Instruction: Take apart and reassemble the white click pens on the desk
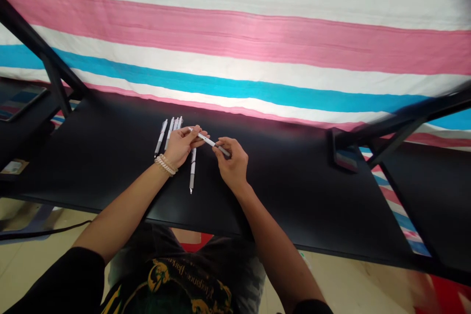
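Both my hands hold one white pen (208, 141) with a grey grip above the black table (294, 191). My left hand (182, 146), with a beaded bracelet at the wrist, pinches the pen's white end. My right hand (231, 162) is closed on the grey tip end. Several more white pens (170, 132) lie side by side on the table just beyond my left hand. One further pen (192, 170) lies between my hands, pointing toward me.
A cloth with pink, white and blue stripes (235, 34) hangs behind the table. Black frame bars (55, 73) rise at the left and the right. A dark tray-like object (18, 100) sits at far left, a small block (344, 159) at right.
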Tool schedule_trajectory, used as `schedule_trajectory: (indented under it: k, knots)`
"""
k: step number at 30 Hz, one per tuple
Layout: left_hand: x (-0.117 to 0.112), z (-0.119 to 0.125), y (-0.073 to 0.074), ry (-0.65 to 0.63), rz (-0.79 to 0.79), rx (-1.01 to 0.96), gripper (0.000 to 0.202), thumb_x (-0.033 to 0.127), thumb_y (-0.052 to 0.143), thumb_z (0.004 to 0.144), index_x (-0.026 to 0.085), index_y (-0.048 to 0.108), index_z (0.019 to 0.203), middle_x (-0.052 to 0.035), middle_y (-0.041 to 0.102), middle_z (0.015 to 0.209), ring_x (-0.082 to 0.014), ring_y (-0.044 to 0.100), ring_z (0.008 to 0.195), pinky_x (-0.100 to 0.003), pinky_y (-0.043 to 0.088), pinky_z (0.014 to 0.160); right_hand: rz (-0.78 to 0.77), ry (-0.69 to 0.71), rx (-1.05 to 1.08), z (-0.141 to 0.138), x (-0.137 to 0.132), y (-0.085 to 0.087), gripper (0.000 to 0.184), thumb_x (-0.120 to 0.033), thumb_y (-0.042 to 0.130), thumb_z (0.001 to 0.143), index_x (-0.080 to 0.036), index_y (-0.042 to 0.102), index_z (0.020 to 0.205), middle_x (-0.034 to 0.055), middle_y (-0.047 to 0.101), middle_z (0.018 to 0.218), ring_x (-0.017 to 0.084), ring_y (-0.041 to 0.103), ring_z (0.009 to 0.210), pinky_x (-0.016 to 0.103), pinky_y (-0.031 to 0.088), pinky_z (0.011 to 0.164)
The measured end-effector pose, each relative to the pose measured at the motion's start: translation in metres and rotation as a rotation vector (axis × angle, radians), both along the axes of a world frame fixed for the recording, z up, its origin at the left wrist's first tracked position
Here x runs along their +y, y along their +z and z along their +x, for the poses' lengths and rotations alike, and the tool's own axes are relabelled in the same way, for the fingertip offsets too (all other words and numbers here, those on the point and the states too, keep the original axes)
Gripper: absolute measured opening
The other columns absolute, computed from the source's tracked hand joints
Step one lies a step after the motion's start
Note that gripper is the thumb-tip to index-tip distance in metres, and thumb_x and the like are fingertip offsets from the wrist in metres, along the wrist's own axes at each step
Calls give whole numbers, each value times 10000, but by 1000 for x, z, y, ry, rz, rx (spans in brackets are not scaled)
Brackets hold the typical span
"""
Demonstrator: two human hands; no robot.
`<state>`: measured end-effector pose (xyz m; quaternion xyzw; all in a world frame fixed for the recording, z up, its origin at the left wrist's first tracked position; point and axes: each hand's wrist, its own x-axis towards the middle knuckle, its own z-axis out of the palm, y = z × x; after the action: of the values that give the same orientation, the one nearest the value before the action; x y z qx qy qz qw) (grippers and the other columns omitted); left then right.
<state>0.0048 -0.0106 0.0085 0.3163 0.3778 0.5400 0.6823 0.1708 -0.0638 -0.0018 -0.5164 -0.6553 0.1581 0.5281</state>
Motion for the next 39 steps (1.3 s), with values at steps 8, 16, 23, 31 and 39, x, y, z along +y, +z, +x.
schedule_trajectory:
  k: [8,16,23,31,39]
  knots:
    - [-3,2,1,-37,-48,-54,283,337,816,790,106,697,901,-105,759,931,-208,750,919,-340,596,892,-22,-11,133,-2,-4,7,137,-351,715,886,-226,730,833,49,749,862,199,721,771,353,620,745]
    - [1,-2,0,41,-27,-98,231,301,797,815,107,702,897,-95,758,903,-208,753,920,-342,599,896,-167,103,161,6,-2,3,289,-376,655,924,-225,646,1170,65,723,1021,180,735,804,315,623,736]
    - [3,-3,0,71,-25,-90,207,287,784,827,110,700,892,-100,759,910,-207,754,919,-337,604,883,-259,148,149,8,-2,1,274,-409,560,977,-216,597,1168,39,720,885,159,710,691,297,601,677]
    - [6,-4,-3,78,-16,-84,249,312,805,802,106,694,886,-101,758,902,-223,755,919,-361,610,882,-261,84,124,7,-2,1,237,-396,594,951,-218,610,1108,34,711,878,151,681,651,267,562,592]
    - [6,-5,-2,78,-4,-76,264,316,812,794,109,687,899,-101,756,911,-222,753,926,-397,598,925,-223,72,25,8,-2,3,223,-379,545,972,-214,614,1104,59,716,948,167,689,750,272,553,624]
